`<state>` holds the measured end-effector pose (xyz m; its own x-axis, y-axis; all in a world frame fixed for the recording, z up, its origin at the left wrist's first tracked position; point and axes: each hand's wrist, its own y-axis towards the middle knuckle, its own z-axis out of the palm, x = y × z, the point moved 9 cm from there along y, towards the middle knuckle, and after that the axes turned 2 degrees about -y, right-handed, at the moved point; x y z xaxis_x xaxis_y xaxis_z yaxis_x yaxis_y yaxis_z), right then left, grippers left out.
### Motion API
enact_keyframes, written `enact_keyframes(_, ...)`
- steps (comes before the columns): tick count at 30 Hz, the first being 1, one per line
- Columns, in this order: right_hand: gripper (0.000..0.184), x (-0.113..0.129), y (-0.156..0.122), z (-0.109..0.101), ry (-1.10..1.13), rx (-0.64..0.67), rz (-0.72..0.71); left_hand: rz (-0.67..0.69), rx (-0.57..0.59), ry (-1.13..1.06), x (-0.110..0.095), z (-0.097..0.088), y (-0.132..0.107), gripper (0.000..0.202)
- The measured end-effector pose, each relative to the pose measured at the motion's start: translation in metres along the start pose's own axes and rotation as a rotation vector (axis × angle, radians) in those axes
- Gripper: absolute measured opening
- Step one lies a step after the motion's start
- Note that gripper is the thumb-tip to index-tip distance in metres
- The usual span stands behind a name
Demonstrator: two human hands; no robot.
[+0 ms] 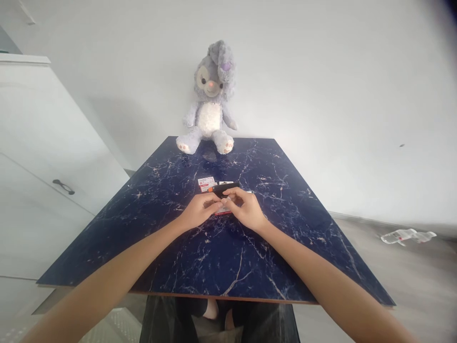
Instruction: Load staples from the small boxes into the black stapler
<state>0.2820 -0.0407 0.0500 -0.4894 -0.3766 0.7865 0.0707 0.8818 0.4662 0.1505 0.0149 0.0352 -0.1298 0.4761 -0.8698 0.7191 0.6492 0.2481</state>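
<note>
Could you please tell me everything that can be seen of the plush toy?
The plush toy looks soft and furry, greyish lilac, with a white belly, dark eyes, a pinkish nose and a beaded-looking band at its neck. An ear with a purple patch flops toward the picture's right. It sits upright at the table's far end, facing the camera, legs forward, paw pads showing. Whether it touches the wall is unclear.

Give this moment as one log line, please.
left hand, right hand: close together over red-edged item, grip unclear | black tool: by right hand | white-red item: beyond left hand | plush toy: seated on table
</note>
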Motion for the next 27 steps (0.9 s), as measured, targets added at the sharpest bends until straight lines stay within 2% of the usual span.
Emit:
enact_keyframes(3,0.02,-0.004,0.0,0.0,-0.043,0.022,-0.013,-0.061,0.027,-0.093,0.011,0.001,0.001,0.029)
enact_keyframes(8,0.02,0.01,-0.004,0.008,-0.257,0.114,-0.213,-0.115,-0.027,-0.127,0.024,-0.008,0.004,0.03)
enact_keyframes(12,0.021,0.009,-0.008,0.011,-0.354,0.086,-0.298,-0.133,-0.012,-0.147,0.027,-0.009,0.005,0.032)
enact_keyframes(21,0.021,0.007,-0.009,0.01,-0.383,0.104,-0.35,-0.171,0.065,-0.112,0.034,-0.007,0.006,0.03)
enact_keyframes(27,0.022,0.003,-0.009,0.011,-0.405,0.102,-0.362,-0.177,0.065,-0.095,0.032,-0.003,0.004,0.029)
